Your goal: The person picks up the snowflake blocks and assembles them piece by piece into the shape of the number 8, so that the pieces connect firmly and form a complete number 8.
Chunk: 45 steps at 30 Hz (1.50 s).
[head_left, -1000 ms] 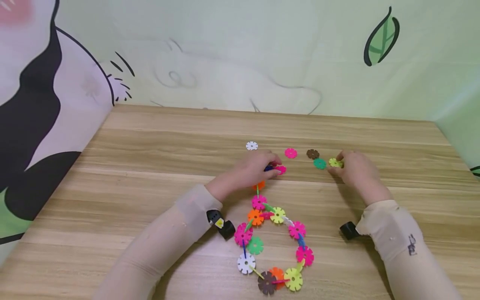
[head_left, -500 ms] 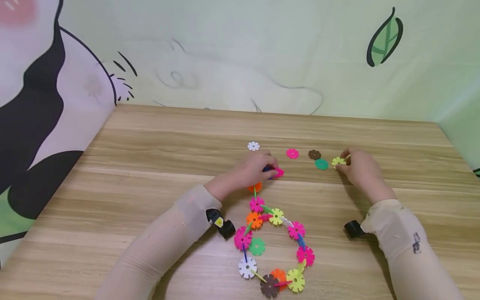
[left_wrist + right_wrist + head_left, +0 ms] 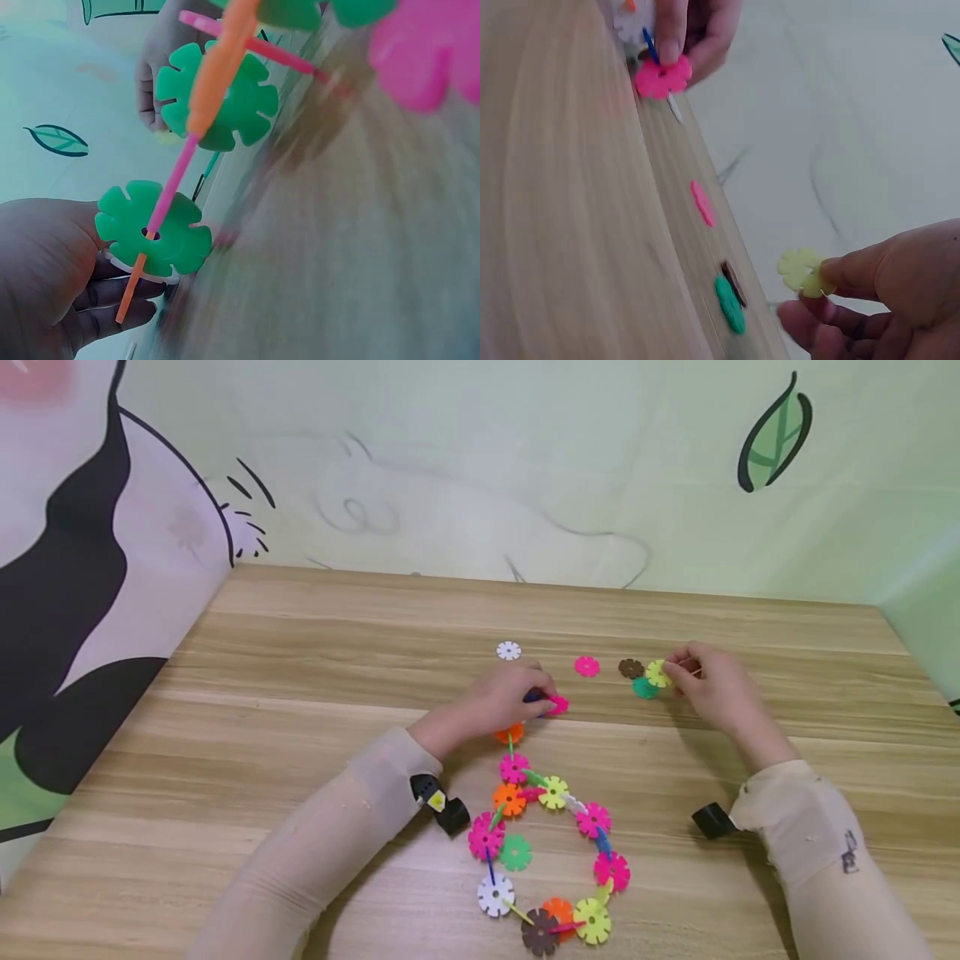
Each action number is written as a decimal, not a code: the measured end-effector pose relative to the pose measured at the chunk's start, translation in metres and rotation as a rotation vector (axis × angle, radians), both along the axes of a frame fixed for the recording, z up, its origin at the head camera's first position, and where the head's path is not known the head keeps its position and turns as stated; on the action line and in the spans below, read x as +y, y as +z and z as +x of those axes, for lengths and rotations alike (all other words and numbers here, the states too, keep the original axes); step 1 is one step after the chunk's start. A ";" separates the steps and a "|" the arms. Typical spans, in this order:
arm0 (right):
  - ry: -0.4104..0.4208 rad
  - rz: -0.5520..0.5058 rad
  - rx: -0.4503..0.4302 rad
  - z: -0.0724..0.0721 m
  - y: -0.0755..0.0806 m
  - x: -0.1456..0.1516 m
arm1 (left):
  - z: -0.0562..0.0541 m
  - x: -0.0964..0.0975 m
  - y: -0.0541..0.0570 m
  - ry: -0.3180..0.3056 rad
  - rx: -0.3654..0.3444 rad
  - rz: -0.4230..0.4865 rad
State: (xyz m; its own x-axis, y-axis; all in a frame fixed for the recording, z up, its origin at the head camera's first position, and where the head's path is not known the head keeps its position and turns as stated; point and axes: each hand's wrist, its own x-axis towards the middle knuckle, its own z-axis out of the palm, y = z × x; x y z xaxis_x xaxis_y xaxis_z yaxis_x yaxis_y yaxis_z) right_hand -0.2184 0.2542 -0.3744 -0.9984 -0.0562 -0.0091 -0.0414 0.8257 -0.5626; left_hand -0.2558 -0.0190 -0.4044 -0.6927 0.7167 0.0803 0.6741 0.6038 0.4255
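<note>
My left hand (image 3: 517, 693) pinches a pink snowflake disc (image 3: 664, 77) at the far end of a chain of interlocked, notched plastic discs. A dark blue disc (image 3: 532, 697) joined to it is partly covered by the fingers. Below the hand, an orange disc (image 3: 510, 734) leads down to a closed ring of discs in several colours (image 3: 592, 920). Off to the right, my right hand (image 3: 716, 685) pinches a yellow snowflake disc (image 3: 804, 271) between thumb and fingers, raised off the table. In the head view it overlaps the loose teal disc (image 3: 645, 688).
Loose on the wooden table (image 3: 360, 635) lie a white disc (image 3: 508, 650), a pink disc (image 3: 587, 667) and a brown disc (image 3: 631, 668) beside the teal one. A green disc (image 3: 516, 852) lies inside the ring. Behind the table stands a painted wall (image 3: 450, 468).
The right hand has picked the yellow disc up from the table and brought it slightly left, close to the teal disc. My left hand keeps its hold on the chain almost unmoved.
</note>
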 end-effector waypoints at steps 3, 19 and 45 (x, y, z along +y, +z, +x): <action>0.048 -0.110 -0.075 0.002 0.002 -0.011 | 0.000 0.000 0.001 -0.004 0.002 0.003; 0.209 -0.403 -0.255 0.008 -0.020 -0.055 | 0.001 -0.003 -0.002 -0.020 0.034 0.039; 0.165 -0.564 -0.349 0.014 -0.029 -0.062 | 0.003 -0.003 -0.007 -0.046 0.061 0.111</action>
